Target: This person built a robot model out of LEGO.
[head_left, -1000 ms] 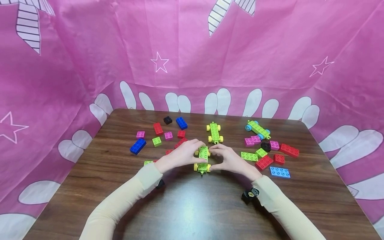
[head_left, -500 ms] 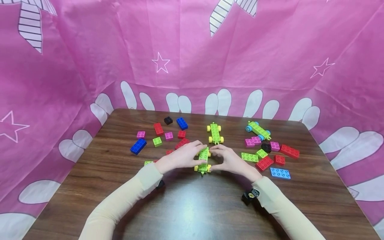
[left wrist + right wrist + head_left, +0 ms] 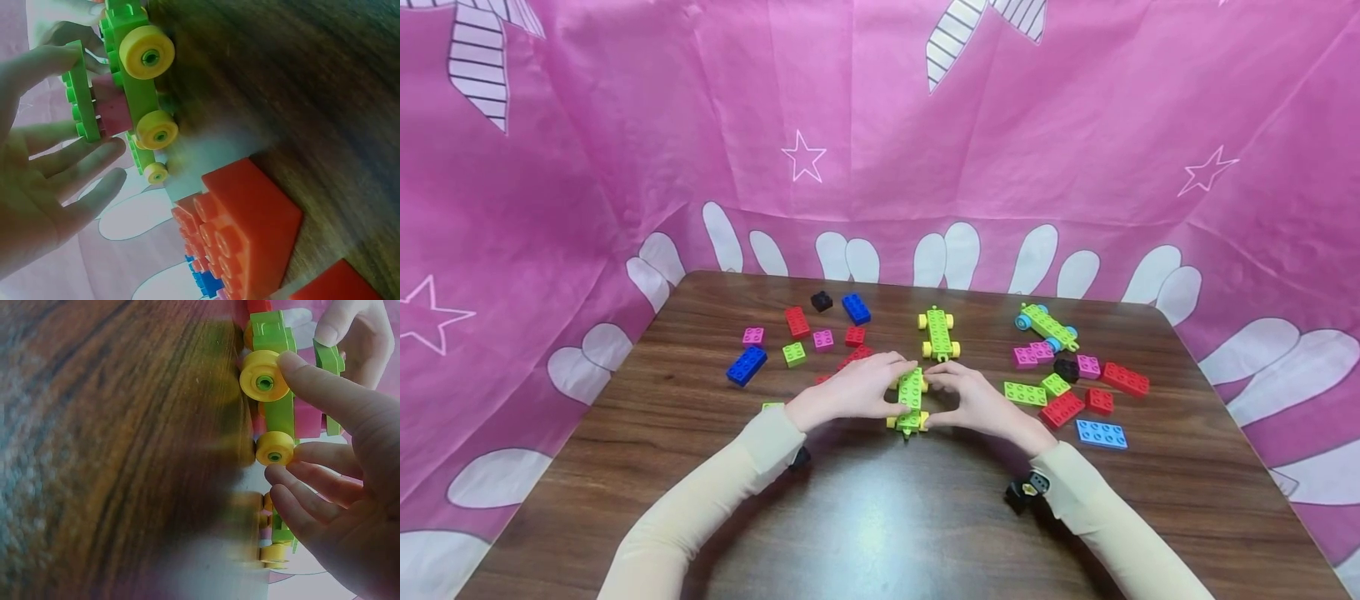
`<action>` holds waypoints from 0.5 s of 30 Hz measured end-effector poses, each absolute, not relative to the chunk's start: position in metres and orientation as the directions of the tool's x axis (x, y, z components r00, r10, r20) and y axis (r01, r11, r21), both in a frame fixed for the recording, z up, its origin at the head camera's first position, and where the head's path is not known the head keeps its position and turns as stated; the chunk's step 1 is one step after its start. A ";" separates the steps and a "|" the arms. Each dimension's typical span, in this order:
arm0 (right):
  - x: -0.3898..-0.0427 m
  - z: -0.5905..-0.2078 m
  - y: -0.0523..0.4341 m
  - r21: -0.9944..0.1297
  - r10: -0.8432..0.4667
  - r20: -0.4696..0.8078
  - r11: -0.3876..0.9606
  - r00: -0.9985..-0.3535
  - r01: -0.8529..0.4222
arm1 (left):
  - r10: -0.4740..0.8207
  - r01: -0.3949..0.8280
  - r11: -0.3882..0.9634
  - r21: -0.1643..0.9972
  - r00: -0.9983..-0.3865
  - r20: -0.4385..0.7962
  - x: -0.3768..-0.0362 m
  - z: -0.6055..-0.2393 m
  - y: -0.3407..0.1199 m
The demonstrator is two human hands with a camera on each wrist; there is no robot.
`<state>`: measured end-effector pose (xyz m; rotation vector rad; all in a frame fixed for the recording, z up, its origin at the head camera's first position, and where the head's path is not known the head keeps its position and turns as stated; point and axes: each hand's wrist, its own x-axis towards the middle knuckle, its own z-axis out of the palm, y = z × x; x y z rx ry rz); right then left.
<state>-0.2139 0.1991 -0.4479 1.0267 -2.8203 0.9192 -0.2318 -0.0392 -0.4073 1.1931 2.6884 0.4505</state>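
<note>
In the middle of the table a light green toy car base (image 3: 906,423) with yellow wheels stands between both hands. Pink bricks (image 3: 112,107) sit on it, with a flat light green plate (image 3: 81,94) on top, which looks slightly tilted against the base in the left wrist view. My left hand (image 3: 862,387) pinches this plate, thumb at its near end and fingers at the far end. My right hand (image 3: 973,398) holds the base from the right, its thumb on the near yellow wheel (image 3: 265,377) and fingertips at the far wheel (image 3: 275,449).
Behind stands another yellow-wheeled car base (image 3: 937,332); a blue-wheeled one (image 3: 1043,323) is at the back right. Loose bricks lie on both sides, among them a blue brick (image 3: 747,365), a red brick (image 3: 1125,378) and a light blue plate (image 3: 1101,433). Red bricks (image 3: 250,225) lie near my left hand.
</note>
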 end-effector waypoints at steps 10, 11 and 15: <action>-0.216 -0.450 0.200 -0.509 -0.596 0.208 0.610 -0.775 -0.606 | 0.737 0.688 0.624 0.370 -0.676 0.014 -0.235 -0.410 -0.041; -0.216 -0.450 0.200 -0.508 -0.598 0.211 0.609 -0.773 -0.609 | 0.738 0.687 0.622 0.374 -0.675 0.013 -0.235 -0.410 -0.041; -0.216 -0.450 0.200 -0.508 -0.600 0.213 0.606 -0.771 -0.612 | 0.737 0.677 0.617 0.401 -0.675 0.004 -0.238 -0.411 -0.042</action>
